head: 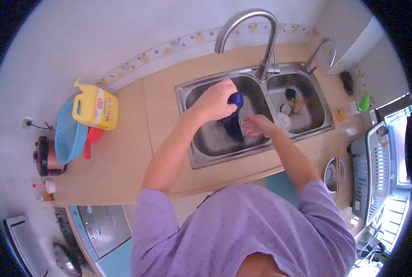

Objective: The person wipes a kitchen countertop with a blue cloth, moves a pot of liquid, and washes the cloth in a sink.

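Note:
Over the larger left basin of the steel double sink (216, 154), my left hand (217, 101) grips a dark blue wet-looking cloth (233, 126) from above. The cloth bunches at my fingers and hangs down into the basin. My right hand (258, 126) is just right of the hanging cloth, palm turned up with fingers apart, and I see nothing in it. A tall curved steel faucet (270, 41) rises behind the divider, its spout swung over the left basin's back. Whether water runs from it I cannot tell.
The right basin holds a dark green scouring pad (290, 94) and a white round item (284, 120). Left on the counter stand a yellow pump jug (97, 107), a blue plastic basket (69, 133) and a rice cooker (48, 157). Rightward are a spray bottle (353, 108), metal bowl (331, 175) and dish rack (377, 176).

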Tool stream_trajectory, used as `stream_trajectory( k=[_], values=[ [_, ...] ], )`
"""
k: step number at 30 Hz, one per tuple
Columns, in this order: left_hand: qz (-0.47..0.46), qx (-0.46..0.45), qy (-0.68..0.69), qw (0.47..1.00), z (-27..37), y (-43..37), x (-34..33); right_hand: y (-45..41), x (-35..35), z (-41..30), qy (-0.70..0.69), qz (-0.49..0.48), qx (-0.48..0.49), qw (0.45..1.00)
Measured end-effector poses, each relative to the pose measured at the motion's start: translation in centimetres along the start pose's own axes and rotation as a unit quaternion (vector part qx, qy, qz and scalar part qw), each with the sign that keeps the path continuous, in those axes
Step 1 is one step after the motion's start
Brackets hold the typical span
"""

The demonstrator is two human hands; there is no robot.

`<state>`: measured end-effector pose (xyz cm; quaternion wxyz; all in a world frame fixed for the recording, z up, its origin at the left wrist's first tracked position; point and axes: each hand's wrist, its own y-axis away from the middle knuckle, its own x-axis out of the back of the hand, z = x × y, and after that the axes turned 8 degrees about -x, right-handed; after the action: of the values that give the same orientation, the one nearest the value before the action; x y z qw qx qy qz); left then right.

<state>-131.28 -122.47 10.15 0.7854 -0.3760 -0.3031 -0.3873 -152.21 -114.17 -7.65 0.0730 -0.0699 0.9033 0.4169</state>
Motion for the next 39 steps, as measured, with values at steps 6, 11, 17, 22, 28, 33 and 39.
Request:
stream_trajectory(
  k=[6,11,17,22,28,33,39],
  values=[
    [0.053,0.021,0.176,0.983,2.4,1.7,2.1,-4.6,-4.3,-2.3,-0.289,-0.112,0.043,0.95],
    [0.299,0.211,0.546,0.754,-5.3,5.1,0.0,-4.8,-4.9,-3.9,-0.298,-0.047,-0.01,0.953],
    [0.447,0.412,0.457,0.649,-12.0,8.4,-10.6,1.9,-9.6,-9.0,-0.342,-0.083,0.07,0.933],
    [0.504,0.146,0.747,0.407,-5.7,3.1,-13.1,4.3,-9.8,-8.3,-0.273,-0.167,0.205,0.925],
    [0.387,0.183,0.757,0.493,-8.5,3.0,-9.6,6.7,-9.8,-7.6,-0.236,-0.085,0.059,0.966],
    [0.381,0.384,0.632,0.555,-10.4,1.2,-10.1,4.3,-7.6,-6.0,0.235,0.118,0.264,0.928],
    [0.31,0.401,0.345,0.79,-13.3,0.5,-13.0,1.8,-7.7,-4.5,0.629,0.285,0.277,0.668]
  ],
)
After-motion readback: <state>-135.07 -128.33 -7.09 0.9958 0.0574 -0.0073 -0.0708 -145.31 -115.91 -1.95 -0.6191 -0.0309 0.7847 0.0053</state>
